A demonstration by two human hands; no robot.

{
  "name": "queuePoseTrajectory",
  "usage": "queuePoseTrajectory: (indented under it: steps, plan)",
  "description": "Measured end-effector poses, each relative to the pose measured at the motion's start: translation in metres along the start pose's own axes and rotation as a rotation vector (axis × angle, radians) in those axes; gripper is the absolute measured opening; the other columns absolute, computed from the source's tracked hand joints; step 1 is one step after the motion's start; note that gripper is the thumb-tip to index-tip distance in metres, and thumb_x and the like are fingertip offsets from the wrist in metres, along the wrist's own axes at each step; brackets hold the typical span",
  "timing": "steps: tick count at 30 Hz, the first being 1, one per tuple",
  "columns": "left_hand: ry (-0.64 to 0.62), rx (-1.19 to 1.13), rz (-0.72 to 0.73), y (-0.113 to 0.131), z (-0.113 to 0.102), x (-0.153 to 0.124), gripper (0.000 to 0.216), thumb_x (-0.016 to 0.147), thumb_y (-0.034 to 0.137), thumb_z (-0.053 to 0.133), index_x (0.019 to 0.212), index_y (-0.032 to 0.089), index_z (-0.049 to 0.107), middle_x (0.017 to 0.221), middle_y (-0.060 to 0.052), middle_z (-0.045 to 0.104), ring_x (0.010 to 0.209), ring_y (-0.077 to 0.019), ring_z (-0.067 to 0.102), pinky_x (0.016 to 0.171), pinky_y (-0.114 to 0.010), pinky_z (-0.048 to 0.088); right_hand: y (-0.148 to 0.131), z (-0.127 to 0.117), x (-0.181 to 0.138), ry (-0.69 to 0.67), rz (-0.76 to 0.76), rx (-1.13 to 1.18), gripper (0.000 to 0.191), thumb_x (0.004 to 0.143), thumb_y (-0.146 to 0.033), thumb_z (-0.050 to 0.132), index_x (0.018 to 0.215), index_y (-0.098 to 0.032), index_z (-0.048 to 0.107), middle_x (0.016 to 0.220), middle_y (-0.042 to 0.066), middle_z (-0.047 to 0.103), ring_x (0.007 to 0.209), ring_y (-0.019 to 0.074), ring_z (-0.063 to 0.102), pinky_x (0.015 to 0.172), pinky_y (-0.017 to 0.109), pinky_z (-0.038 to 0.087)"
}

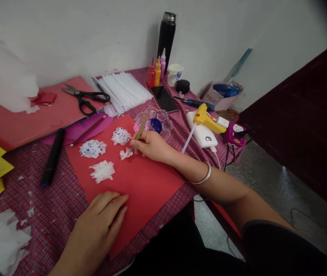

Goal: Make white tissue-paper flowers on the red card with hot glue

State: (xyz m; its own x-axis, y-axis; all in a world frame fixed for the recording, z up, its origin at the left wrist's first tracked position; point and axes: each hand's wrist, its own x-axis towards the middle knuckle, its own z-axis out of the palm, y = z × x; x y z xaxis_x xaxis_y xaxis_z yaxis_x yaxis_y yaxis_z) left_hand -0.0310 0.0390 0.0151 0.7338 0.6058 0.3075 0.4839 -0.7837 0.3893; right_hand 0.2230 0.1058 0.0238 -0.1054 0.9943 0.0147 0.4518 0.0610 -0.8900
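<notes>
My right hand [148, 146] pinches a brown, flat wooden craft stick [142, 126] over a red paper sheet [140, 191]. Just left of those fingertips, small white paper scraps [126, 153] sit beside a wet-looking patch on the sheet. Lying flat near the sheet's front left edge, my left hand [101, 220] has its fingers stretched out and holds nothing. Two blue-speckled white paper clusters [92, 148] and one plain white cluster [102, 171] are on the sheet. Behind my right hand stands a clear flower-shaped palette [167, 124] with dark blue paint [156, 124] and something pink.
Black scissors [85, 96] rest on a red folder [5, 122] at back left. White paper strips [125, 92], paint bottles [154, 73], a paper cup [175, 74] and a phone [163, 98] are behind. A yellow glue gun [206, 119] lies on a white power bank [202, 134] at right.
</notes>
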Motion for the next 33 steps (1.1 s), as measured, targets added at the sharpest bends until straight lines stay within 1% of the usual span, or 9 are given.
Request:
queuePoseTrajectory:
  steps: [6, 12, 19, 21, 24, 26, 28, 30, 33]
  plan:
    - [0.009, -0.02, 0.002, 0.001, 0.001, 0.0, 0.024, 0.098, 0.028, 0.049, 0.107, 0.021, 0.071, 0.099, -0.007, 0.075, 0.087, -0.0209, 0.072, 0.078, -0.034, 0.061, 0.003, 0.003, 0.001, -0.005, -0.03, 0.027, 0.022, 0.097, -0.031, 0.054, 0.091, -0.013, 0.064, 0.08, 0.003, 0.069, 0.063, 0.0088, 0.057, 0.062, 0.021, 0.039]
    - [0.003, 0.023, 0.032, 0.003, -0.001, 0.002, 0.025, 0.1, 0.026, 0.047, 0.107, 0.019, 0.07, 0.098, -0.007, 0.073, 0.086, -0.0199, 0.071, 0.077, -0.033, 0.06, -0.003, 0.001, -0.001, -0.032, -0.041, -0.01, 0.021, 0.097, -0.028, 0.055, 0.085, -0.014, 0.064, 0.075, 0.001, 0.067, 0.063, 0.0095, 0.056, 0.062, 0.022, 0.038]
    - [0.007, 0.015, 0.057, -0.001, 0.002, 0.002, 0.022, 0.099, 0.023, 0.049, 0.11, 0.016, 0.068, 0.099, -0.007, 0.071, 0.088, -0.02, 0.069, 0.078, -0.033, 0.059, -0.005, -0.007, -0.001, 0.132, -0.122, 0.005, 0.024, 0.096, -0.033, 0.053, 0.081, -0.015, 0.06, 0.069, 0.0, 0.061, 0.063, 0.0115, 0.054, 0.059, 0.023, 0.039]
    - [-0.031, 0.013, 0.024, 0.005, 0.0, 0.003, 0.022, 0.099, 0.018, 0.048, 0.109, 0.015, 0.067, 0.098, -0.007, 0.071, 0.088, -0.0198, 0.068, 0.079, -0.033, 0.058, -0.007, -0.007, -0.005, 0.127, -0.151, 0.035, 0.027, 0.095, -0.034, 0.053, 0.076, -0.016, 0.059, 0.066, 0.0, 0.06, 0.061, 0.0114, 0.053, 0.058, 0.024, 0.039]
    - [-0.153, 0.003, -0.008, 0.02, -0.007, 0.007, 0.023, 0.099, 0.015, 0.045, 0.1, 0.015, 0.068, 0.096, -0.008, 0.07, 0.087, -0.0204, 0.065, 0.081, -0.035, 0.057, -0.013, -0.006, -0.016, 0.133, -0.212, 0.12, 0.027, 0.093, -0.033, 0.058, 0.071, -0.018, 0.059, 0.06, -0.001, 0.057, 0.053, 0.01, 0.049, 0.052, 0.023, 0.038]
    - [-0.25, -0.026, -0.012, 0.024, -0.014, 0.011, 0.021, 0.1, 0.018, 0.047, 0.095, 0.015, 0.067, 0.097, -0.007, 0.069, 0.092, -0.0201, 0.063, 0.087, -0.034, 0.055, -0.014, -0.004, -0.021, 0.07, -0.173, 0.205, 0.025, 0.095, -0.036, 0.059, 0.08, -0.018, 0.065, 0.059, -0.001, 0.059, 0.048, 0.0095, 0.049, 0.047, 0.023, 0.038]
    - [-0.285, -0.036, -0.035, 0.024, -0.022, 0.01, 0.02, 0.101, 0.02, 0.048, 0.1, 0.014, 0.067, 0.102, -0.008, 0.068, 0.097, -0.0197, 0.062, 0.091, -0.033, 0.053, -0.014, -0.002, -0.024, -0.034, -0.165, 0.254, 0.023, 0.096, -0.039, 0.06, 0.089, -0.02, 0.071, 0.063, 0.0, 0.063, 0.047, 0.0092, 0.052, 0.046, 0.022, 0.041]
    - [-0.275, -0.023, -0.064, 0.023, -0.035, 0.001, 0.021, 0.101, 0.022, 0.048, 0.105, 0.014, 0.067, 0.104, -0.009, 0.068, 0.097, -0.0188, 0.062, 0.091, -0.033, 0.052, -0.014, 0.003, -0.028, -0.184, -0.181, 0.258, 0.023, 0.096, -0.041, 0.062, 0.092, -0.021, 0.074, 0.067, 0.001, 0.066, 0.049, 0.0092, 0.056, 0.048, 0.022, 0.044]
    - [-0.203, 0.015, -0.16, 0.02, -0.062, -0.029, 0.022, 0.102, 0.022, 0.046, 0.11, 0.016, 0.067, 0.102, -0.008, 0.069, 0.094, -0.0176, 0.063, 0.086, -0.032, 0.053, -0.017, 0.011, -0.037, -0.312, -0.205, 0.236, 0.024, 0.096, -0.042, 0.061, 0.094, -0.022, 0.075, 0.07, 0.002, 0.068, 0.052, 0.0097, 0.059, 0.05, 0.022, 0.048]
